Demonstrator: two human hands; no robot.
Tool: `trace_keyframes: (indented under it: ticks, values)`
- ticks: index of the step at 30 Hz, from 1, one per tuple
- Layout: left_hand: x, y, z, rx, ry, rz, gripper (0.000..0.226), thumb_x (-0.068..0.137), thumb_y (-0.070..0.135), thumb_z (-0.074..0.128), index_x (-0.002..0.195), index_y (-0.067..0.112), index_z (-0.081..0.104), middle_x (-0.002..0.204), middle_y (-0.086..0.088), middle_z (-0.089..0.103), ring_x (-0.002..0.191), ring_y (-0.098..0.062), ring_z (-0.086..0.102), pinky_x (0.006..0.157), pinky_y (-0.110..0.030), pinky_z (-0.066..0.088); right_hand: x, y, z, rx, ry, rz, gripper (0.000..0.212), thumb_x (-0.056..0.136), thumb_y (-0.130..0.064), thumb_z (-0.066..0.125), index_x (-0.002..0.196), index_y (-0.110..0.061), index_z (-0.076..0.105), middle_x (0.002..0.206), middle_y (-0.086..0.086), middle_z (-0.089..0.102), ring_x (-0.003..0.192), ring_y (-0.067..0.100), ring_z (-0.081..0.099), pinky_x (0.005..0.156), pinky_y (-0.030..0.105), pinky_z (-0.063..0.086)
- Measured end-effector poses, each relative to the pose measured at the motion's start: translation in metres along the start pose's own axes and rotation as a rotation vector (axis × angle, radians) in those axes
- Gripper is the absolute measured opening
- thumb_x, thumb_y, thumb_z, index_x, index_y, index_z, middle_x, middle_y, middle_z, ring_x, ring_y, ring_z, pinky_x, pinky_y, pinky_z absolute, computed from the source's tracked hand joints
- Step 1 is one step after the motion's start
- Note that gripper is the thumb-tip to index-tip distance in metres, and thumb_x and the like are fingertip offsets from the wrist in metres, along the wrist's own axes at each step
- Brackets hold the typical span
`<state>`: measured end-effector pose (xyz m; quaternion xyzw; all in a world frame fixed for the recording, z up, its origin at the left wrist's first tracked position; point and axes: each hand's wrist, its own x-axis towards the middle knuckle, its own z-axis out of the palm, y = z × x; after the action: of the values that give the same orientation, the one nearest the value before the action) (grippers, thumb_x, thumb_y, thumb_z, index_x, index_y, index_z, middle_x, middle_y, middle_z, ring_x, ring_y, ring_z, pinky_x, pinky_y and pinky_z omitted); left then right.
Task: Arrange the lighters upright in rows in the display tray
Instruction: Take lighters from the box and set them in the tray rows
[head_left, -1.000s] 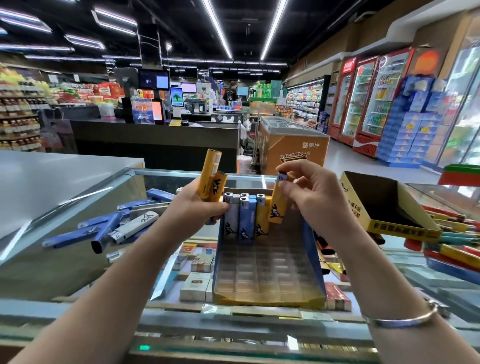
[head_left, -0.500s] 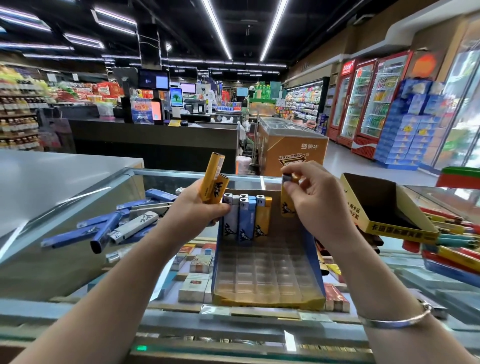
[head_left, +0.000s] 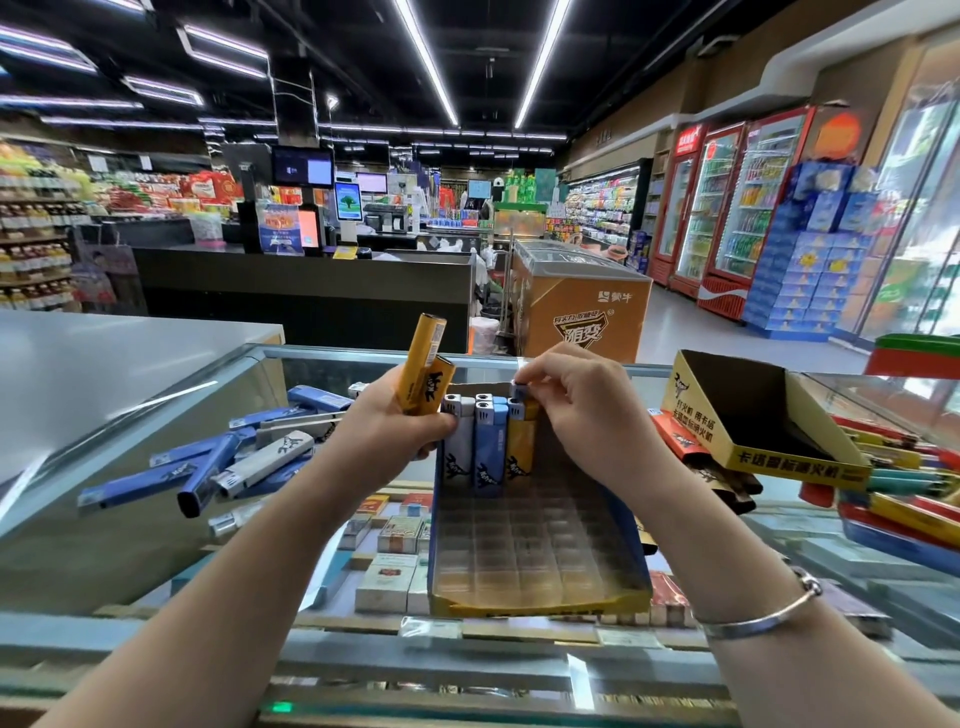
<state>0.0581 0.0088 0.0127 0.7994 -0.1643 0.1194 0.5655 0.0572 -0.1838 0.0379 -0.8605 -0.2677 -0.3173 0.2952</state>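
Observation:
The display tray (head_left: 535, 605), blue-sided with a yellow front lip and a clear slotted insert, sits on the glass counter in front of me. Upright in its back row stand a white lighter (head_left: 458, 447), a blue lighter (head_left: 489, 447) and a yellow lighter (head_left: 519, 448). My right hand (head_left: 584, 415) pinches the cap of another lighter at the right end of that row; its body is mostly hidden behind my fingers. My left hand (head_left: 387, 431) grips two yellow lighters (head_left: 423, 371) pointing up, just left of the tray.
A loose heap of blue and white lighters (head_left: 244, 457) lies on the counter at left. An open yellow carton (head_left: 753, 415) stands at right over more packaged lighters (head_left: 893, 493). Cigarette packs (head_left: 395, 551) show under the glass. A grey countertop (head_left: 104, 364) lies at far left.
My right hand has carried its yellow lighter down into the back row beside the yellow one, and now pinches only its cap. The left hand has stayed almost still.

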Motion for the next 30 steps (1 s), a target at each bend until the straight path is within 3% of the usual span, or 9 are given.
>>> trace_keyframes:
  ticks: [4, 13, 22, 27, 30]
  values:
    - [0.0004, -0.0007, 0.0001, -0.003, -0.003, -0.002, 0.013, 0.085, 0.009, 0.061, 0.086, 0.017, 0.05, 0.076, -0.005, 0.053, 0.055, -0.001, 0.055, 0.048, -0.01, 0.044, -0.0002, -0.0036, -0.0014, -0.049, -0.061, -0.043, 0.021, 0.089, 0.005, 0.052, 0.098, -0.003, 0.069, 0.097, 0.005, 0.065, 0.089, 0.016, 0.06, 0.08, 0.024, 0.049]
    - [0.0007, 0.0001, 0.0003, -0.016, -0.017, -0.001, 0.015, 0.085, 0.008, 0.061, 0.085, 0.018, 0.05, 0.074, -0.003, 0.053, 0.055, -0.001, 0.054, 0.05, -0.01, 0.044, 0.0022, -0.0044, 0.0002, -0.06, -0.055, -0.02, 0.019, 0.088, 0.002, 0.055, 0.101, -0.005, 0.068, 0.099, 0.002, 0.063, 0.088, 0.013, 0.057, 0.078, 0.019, 0.046]
    - [-0.0005, 0.0032, 0.0012, -0.014, -0.007, 0.005, 0.015, 0.086, 0.008, 0.059, 0.087, 0.019, 0.049, 0.077, -0.004, 0.052, 0.064, -0.009, 0.052, 0.048, -0.008, 0.043, 0.0072, -0.0003, -0.0048, -0.075, -0.107, -0.077, 0.02, 0.088, 0.002, 0.057, 0.103, -0.001, 0.069, 0.091, -0.006, 0.057, 0.088, 0.018, 0.06, 0.08, 0.026, 0.049]
    - [-0.0002, 0.0011, 0.0002, 0.01, -0.022, 0.02, 0.014, 0.085, 0.009, 0.06, 0.086, 0.018, 0.049, 0.074, -0.003, 0.052, 0.059, -0.006, 0.052, 0.05, -0.012, 0.044, 0.0055, 0.0025, -0.0076, -0.119, -0.128, -0.086, 0.023, 0.089, 0.006, 0.052, 0.105, -0.001, 0.068, 0.095, 0.006, 0.062, 0.089, 0.023, 0.06, 0.079, 0.038, 0.05]
    - [0.0011, -0.0002, 0.0002, 0.016, -0.016, 0.02, 0.015, 0.084, 0.01, 0.061, 0.085, 0.019, 0.05, 0.073, -0.002, 0.052, 0.057, -0.004, 0.053, 0.05, -0.013, 0.044, 0.0039, -0.0001, -0.0072, -0.114, -0.157, -0.098, 0.025, 0.087, 0.009, 0.051, 0.099, -0.002, 0.07, 0.094, 0.006, 0.062, 0.088, 0.023, 0.06, 0.078, 0.034, 0.051]
